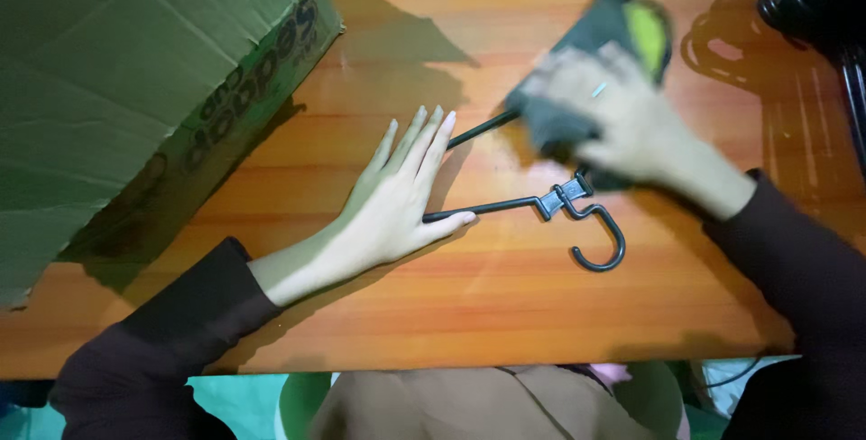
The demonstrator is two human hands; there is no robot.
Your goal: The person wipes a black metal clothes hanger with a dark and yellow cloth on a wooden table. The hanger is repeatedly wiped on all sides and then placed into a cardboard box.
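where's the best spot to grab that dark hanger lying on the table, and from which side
Probably the bare neck of the hanger, just above its hook, coming from the near table edge. It lies flat; the left hand presses one arm down, and the right hand with a grey cloth covers the other.

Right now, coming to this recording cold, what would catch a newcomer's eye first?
Probably the dark plastic hanger at the middle of the wooden table, hook toward the person. The left hand lies flat and open on one of its arms. The blurred right hand presses on a dark cloth with a yellow-green patch over the other arm. A big cardboard box fills the upper left.
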